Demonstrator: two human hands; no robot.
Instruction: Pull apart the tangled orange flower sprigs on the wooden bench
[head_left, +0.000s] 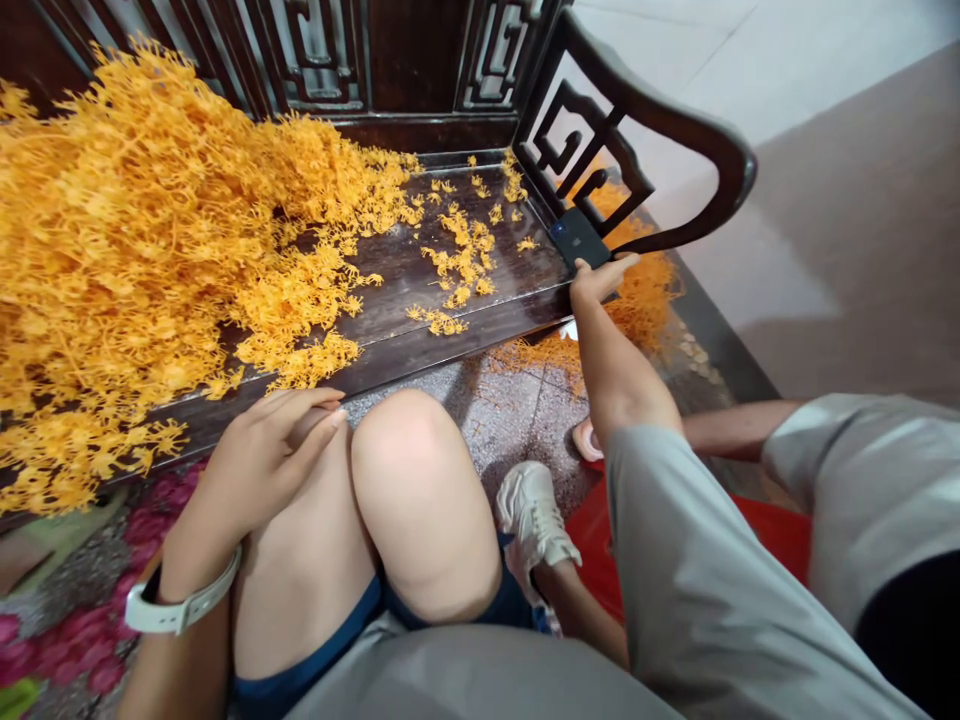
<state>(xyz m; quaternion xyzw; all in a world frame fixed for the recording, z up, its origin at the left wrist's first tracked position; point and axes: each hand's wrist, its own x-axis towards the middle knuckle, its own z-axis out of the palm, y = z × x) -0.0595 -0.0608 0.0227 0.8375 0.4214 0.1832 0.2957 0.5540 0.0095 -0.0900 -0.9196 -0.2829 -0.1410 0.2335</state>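
A large heap of orange, branching plastic sprigs (142, 250) covers the left of the dark wooden bench seat (390, 345), with small clumps scattered towards the middle. My left hand (281, 445) rests on my bare knee (409, 480), holding nothing, with a white wristband (180, 605) on the wrist. My right hand (600, 278) lies at the bench's front edge, fingers extended, holding nothing. It is right next to a black phone (579, 238) lying on the seat by the armrest. More orange sprigs (637, 300) lie beyond the armrest, partly behind my right arm.
A carved dark-wood back (315, 60) and lattice armrest (637, 130) border the bench. A co-worker's arm (720, 430) in a grey sleeve reaches in from the right. Below lie a white sneaker (532, 515), a red plastic sheet or basin (675, 540), and a floral mat (82, 640) on a speckled floor.
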